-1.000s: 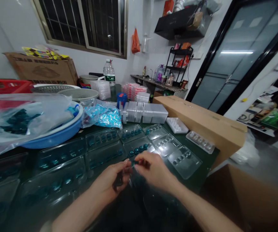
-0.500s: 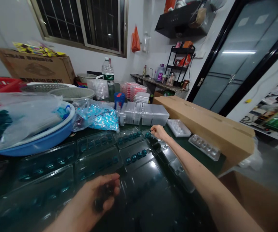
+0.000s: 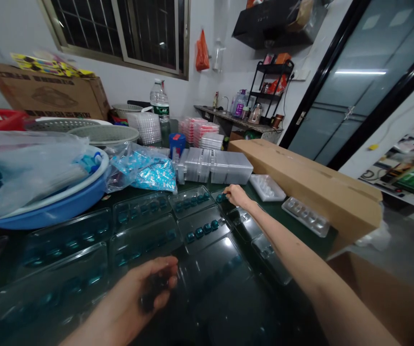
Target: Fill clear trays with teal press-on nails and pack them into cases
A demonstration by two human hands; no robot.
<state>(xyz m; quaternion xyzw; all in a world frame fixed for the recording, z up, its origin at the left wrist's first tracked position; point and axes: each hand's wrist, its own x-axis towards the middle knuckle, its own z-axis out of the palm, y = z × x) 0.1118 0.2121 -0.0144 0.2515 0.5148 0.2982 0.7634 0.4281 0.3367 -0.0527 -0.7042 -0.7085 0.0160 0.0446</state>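
Over clear rectangular trays (image 3: 200, 217): curled hands (image 3: 133, 293), right one (image 3: 237, 196) at glossy teal pieces (image 3: 221, 197).

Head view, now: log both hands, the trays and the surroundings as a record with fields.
clear trays: side by side, several with rows of teal pieces
left hand: fingers half curled; dark shapes at the palm, too unclear to name
right hand: fingertips at one far teal piece; grip unclear
left: blue basin
behind trays: bag of blue packets, stacked clear cases
right: long cardboard box
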